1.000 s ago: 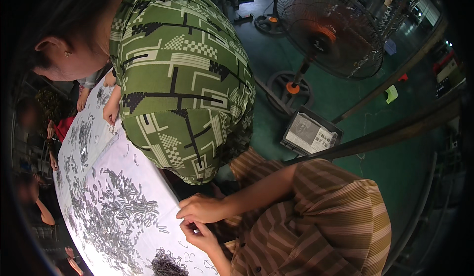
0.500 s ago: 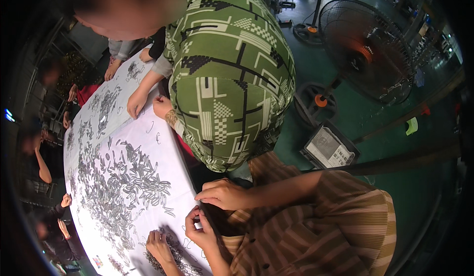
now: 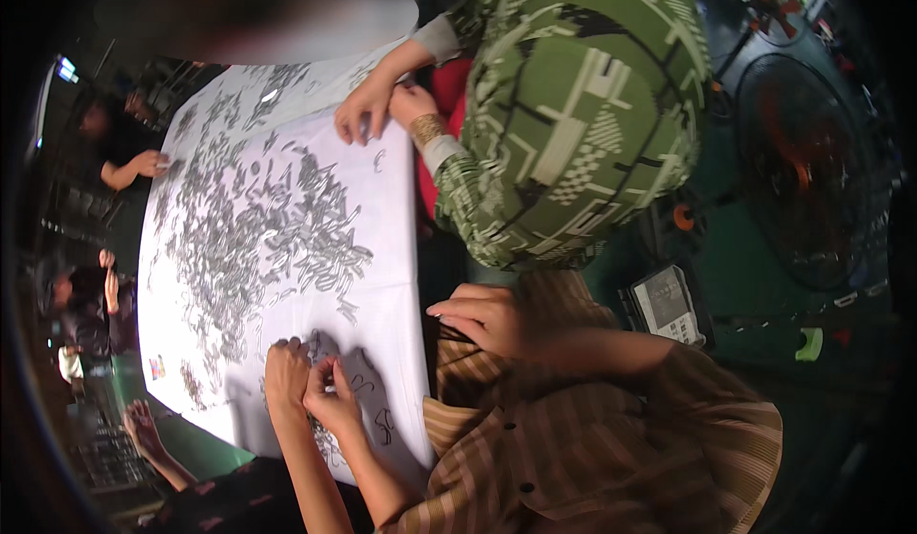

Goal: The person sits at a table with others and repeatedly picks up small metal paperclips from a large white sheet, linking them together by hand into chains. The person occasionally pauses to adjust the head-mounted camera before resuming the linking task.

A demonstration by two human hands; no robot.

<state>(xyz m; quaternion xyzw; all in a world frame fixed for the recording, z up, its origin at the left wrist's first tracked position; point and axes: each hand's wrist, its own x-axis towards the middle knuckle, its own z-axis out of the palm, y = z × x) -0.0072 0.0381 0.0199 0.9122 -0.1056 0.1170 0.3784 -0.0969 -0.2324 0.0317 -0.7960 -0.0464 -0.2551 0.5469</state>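
Observation:
My left hand (image 3: 334, 402) is over the near part of the white table, thumb and fingers pinched together. Anything between its fingertips is too small to make out. A neighbor's hand (image 3: 287, 372) touches or nearly touches it on the left. Below both hands lies a partly hidden heap of small metal pieces (image 3: 330, 446). Several thin, dark, curved hooks (image 3: 384, 427) lie to the right of my left forearm. My right hand (image 3: 478, 317) hangs just off the table edge, fingers pressed together and pointing left; whatever they hold is hidden.
Many grey elongated metal loops (image 3: 315, 219) spread across the white-covered table (image 3: 387, 276). A co-worker in a green patterned shirt (image 3: 573, 123) sits beyond my right hand. Other people line the far side. A black crate (image 3: 667, 305) and a large floor fan (image 3: 802, 171) stand to the right.
My view has swung left. My left hand has moved away from my right hand, farther over the table, and is now against the neighbor's hand. My right hand stays by the edge.

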